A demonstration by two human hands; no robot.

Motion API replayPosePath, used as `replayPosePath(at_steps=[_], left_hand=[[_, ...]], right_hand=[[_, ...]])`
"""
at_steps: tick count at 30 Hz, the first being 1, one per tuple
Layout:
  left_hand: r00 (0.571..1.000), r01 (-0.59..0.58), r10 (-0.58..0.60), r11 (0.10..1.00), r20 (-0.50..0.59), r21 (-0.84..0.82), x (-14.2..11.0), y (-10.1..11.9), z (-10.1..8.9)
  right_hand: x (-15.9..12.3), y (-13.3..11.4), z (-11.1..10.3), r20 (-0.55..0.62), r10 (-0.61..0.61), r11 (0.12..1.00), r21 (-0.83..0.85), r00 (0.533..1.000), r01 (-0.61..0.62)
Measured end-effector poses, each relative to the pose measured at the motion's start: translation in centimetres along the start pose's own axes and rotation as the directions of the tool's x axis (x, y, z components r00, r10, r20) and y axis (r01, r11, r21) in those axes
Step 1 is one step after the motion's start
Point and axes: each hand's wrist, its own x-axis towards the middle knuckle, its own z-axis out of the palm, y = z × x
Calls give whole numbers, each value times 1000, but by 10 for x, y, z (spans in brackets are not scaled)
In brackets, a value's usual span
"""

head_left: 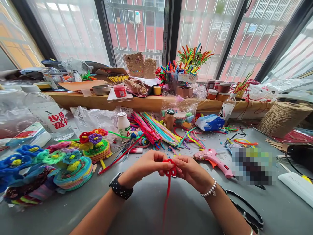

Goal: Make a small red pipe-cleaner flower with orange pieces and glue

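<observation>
Between my two hands is a red pipe-cleaner flower (172,171) with looped petals, and one long red stem hangs down from it toward me. My left hand (153,164), with a dotted watch band at the wrist, pinches the flower's left side. My right hand (192,169), with a beaded bracelet, pinches its right side. Both sets of fingertips partly cover the petals. Just right of my right hand lies a pink glue gun (216,160). Beyond my hands is a bundle of pipe cleaners (154,129) in many colours.
Finished fuzzy flowers (31,156) crowd the left. A large water bottle (47,114) and a small white bottle (123,125) stand behind. At right are a twine spool (283,119), a blue tissue pack (210,122) and black-framed glasses (246,204). A cluttered wooden ledge (144,103) runs below the windows.
</observation>
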Motion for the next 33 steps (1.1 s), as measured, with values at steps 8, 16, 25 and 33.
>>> replayPosePath(at_steps=[8, 16, 25, 33], left_hand=[[998, -44, 41, 996, -38, -77, 2, 3, 5], [998, -33, 24, 988, -61, -148, -1, 4, 7], [989, -117, 89, 959, -120, -257, 4, -3, 14], [969, -184, 116, 928, -217, -325, -2, 6, 23]], right_hand=[[-2, -3, 0, -74, -31, 990, 137, 997, 41], [-2, -3, 5, 30, -104, 991, 92, 994, 101], [-1, 1, 14, -14, -157, 975, 156, 987, 158], [1, 5, 22, -148, -229, 950, 181, 962, 254]])
